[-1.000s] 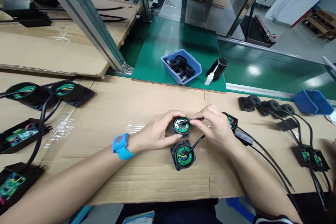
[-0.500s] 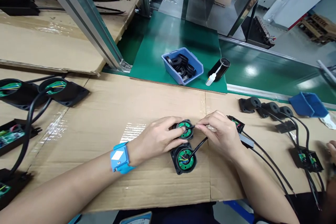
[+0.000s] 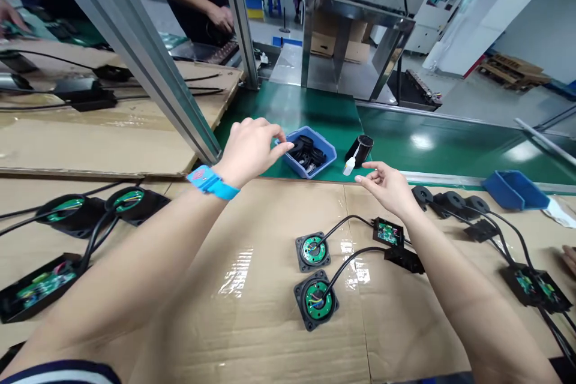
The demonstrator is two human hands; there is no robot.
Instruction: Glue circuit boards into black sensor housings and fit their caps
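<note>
My left hand [image 3: 254, 147], a blue strap on its wrist, reaches to the left rim of a blue bin [image 3: 306, 172], thumb and fingers apart. Black rings [image 3: 306, 147] and smaller parts lie inside. My right hand [image 3: 387, 189] hovers with thumb and forefinger parted, just short of a small white-capped bottle [image 3: 348, 167] that leans against a black cylinder [image 3: 362, 145]. Below my hands, two black square-flanged housings [image 3: 314, 252] show green round boards with coloured wires. Their black cables run to two small black boxes [image 3: 387, 232], one with its circuit board facing up.
More wired housings and boxes [image 3: 40, 288] lie at left, others [image 3: 535, 285] at right. A metal post [image 3: 148, 66] rises at left. Another blue bin [image 3: 515, 190] stands at far right. A co-worker's hand [image 3: 220, 18] is behind the post; another person's fingers show at the right edge.
Both hands have left the upper housing and its cable and moved forward, the left to the blue bin, the right towards the bottle. The camera view has tilted up.
</note>
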